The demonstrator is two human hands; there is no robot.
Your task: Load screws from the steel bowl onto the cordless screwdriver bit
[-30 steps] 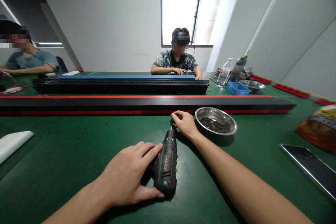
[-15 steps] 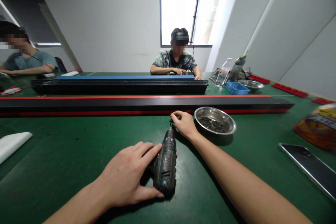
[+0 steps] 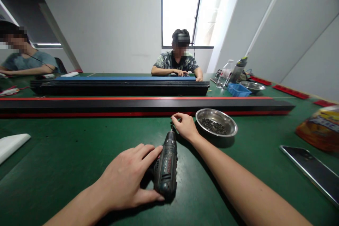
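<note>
A black cordless drill (image 3: 167, 167) lies on its side on the green table, its nose pointing away from me. My left hand (image 3: 125, 174) grips its body from the left, thumb at the rear and fingers towards the front. At the tip of the thin drill bit (image 3: 172, 127), my right hand (image 3: 186, 127) is closed in a pinch; what sits between the fingertips is too small to make out. Just right of that hand stands a steel bowl (image 3: 234, 127) with many small dark pieces (image 3: 213, 125), which look like screws.
Across the table lies a long black bar with red edges (image 3: 127, 105), and beyond it a black and blue one (image 3: 119, 87). A phone (image 3: 309, 169) and an orange bag (image 3: 319, 130) are at right. A white object (image 3: 13, 147) lies left. Opposite sits a co-worker (image 3: 176, 63).
Both hands and the drill keep almost the same pose. The whole view has shifted very slightly.
</note>
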